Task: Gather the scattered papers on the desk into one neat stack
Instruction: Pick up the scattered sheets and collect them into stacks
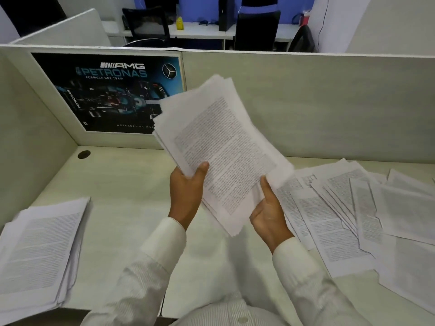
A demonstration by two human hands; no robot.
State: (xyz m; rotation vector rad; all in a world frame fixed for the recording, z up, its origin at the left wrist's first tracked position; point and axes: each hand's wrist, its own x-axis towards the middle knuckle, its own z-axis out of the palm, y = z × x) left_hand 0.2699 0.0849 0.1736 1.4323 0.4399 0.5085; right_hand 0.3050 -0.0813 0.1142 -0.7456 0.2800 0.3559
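Both hands are closing on the near end of a bundle of papers (221, 151), raised above the desk (131, 184): left hand (187, 191) pinching its left edge, right hand (270, 212) cupping its lower right corner. The bundle's long axis is tilting away and leftward. Scattered sheets (348, 208) are lying just beside the right hand; a squared stack (40, 250) is sitting well apart to the left.

The poster (110, 92) on the partition wall (306, 102) carries the words "AMG", "PETRONAS" and "FORMULA ONE TEAM" beside a three-pointed star logo, while the print on the papers (221, 149) is too small to read.
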